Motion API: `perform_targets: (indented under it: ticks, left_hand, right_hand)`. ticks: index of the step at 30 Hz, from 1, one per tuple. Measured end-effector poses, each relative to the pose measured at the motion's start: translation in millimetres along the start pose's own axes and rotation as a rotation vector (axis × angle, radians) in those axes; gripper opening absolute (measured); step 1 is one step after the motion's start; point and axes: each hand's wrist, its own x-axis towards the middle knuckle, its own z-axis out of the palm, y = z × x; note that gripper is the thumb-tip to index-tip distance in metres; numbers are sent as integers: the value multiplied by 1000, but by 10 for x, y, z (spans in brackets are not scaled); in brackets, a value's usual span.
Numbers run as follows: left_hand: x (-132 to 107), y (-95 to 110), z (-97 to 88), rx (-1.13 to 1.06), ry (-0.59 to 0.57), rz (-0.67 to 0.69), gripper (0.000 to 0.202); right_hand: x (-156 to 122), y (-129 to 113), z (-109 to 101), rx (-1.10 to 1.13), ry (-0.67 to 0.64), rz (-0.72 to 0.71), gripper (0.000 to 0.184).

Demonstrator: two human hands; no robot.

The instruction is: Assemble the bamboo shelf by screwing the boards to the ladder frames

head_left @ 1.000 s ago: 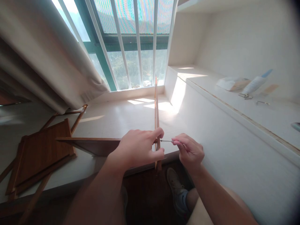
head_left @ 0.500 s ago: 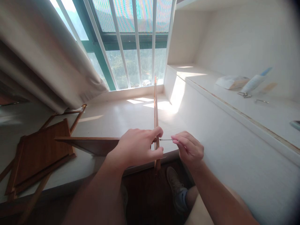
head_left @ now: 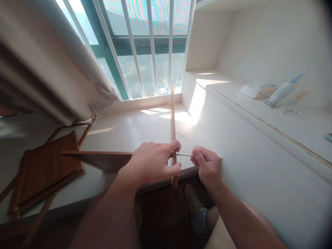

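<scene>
Head view: the thin metal rod (head_left: 185, 155) in front of you is straight and greyish, running almost level from your right hand (head_left: 206, 166) to the right side of a narrow wooden piece (head_left: 173, 128). That piece is orange-brown, seen nearly edge-on, and stretches away from you toward the window (head_left: 145, 65). A darker brown board (head_left: 103, 159) with a lighter top edge lies on its left, partly covered by your left hand (head_left: 153, 162).

Count one rod, one narrow piece and one board, all over or at the edge of the white ledge (head_left: 124, 126). Farther left you have one slatless wooden panel (head_left: 49, 169) lying among wooden bars. On the shelf (head_left: 233, 86) to your right are one blue-tipped tube (head_left: 284, 90), one packet (head_left: 256, 90) and small metal parts too blurred to count.

Your left hand straddles the narrow piece, index finger bent over its far side, thumb nearer you, the grip narrow. Your right hand, fingers curled, pinches the rod's right end between thumb and forefinger. Both forearms reach forward and inward.
</scene>
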Motion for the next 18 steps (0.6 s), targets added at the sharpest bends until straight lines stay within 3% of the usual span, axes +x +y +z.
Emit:
perform_targets:
  ticks: [2,5,13,18]
  left_hand:
    - [-6,2,1,4,1,2,23]
    - [-13,1,2,12,1,0,22]
    - [-3,-9,8,-1,0,4,24]
    - [-7,-9,13,-9,-5,-4,24]
  right_hand:
    - [-6,-8,34,99,0,137,41]
    - [7,-11,53,179,-15,229,43]
    - [27,-50,7,-96,9,3,38]
    - [12,-33,8,-64,36,34,39]
